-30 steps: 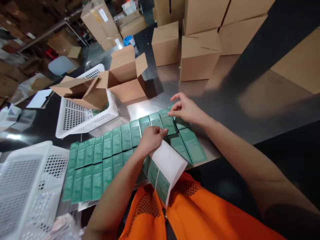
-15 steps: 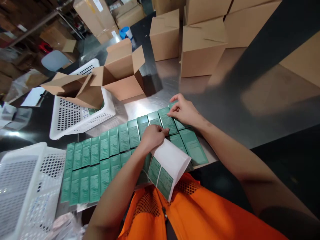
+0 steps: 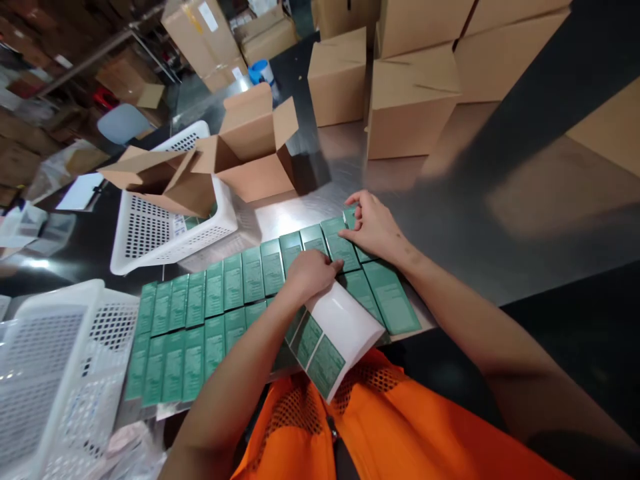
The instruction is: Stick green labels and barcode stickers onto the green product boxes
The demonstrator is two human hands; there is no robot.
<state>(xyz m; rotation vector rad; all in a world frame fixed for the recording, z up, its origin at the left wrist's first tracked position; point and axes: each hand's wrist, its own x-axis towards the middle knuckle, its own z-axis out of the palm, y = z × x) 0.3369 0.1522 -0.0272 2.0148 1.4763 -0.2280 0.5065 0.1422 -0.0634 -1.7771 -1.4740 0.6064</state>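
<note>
- Left hand [image 3: 311, 273]: we see thumb and fingers pressed together, apparently pinching the upper end of a label sheet [image 3: 347, 320].
- Right hand [image 3: 375, 227]: fingers curled inward, thumb tip at the face of a far-row box; we cannot tell whether a label is between them.
- Sheet curls over the near row and hangs past the table edge, white backing up top, green labels [image 3: 325, 365] showing below.
- Green boxes [image 3: 253, 275] lie in 2 rows, side by side, under and beyond our hands.
- Step, by our reading: placing or smoothing a label on a far-row box. The next move calls for a light, square touch and a steady sheet.
- Against 0.5 s ago: the sheet's lower corner has swung left, past the zip of our orange vest [image 3: 285, 433]; the boxes keep their order.
- Farther out: white basket [image 3: 225, 217], open carton [image 3: 257, 179], metal table [image 3: 465, 267].
</note>
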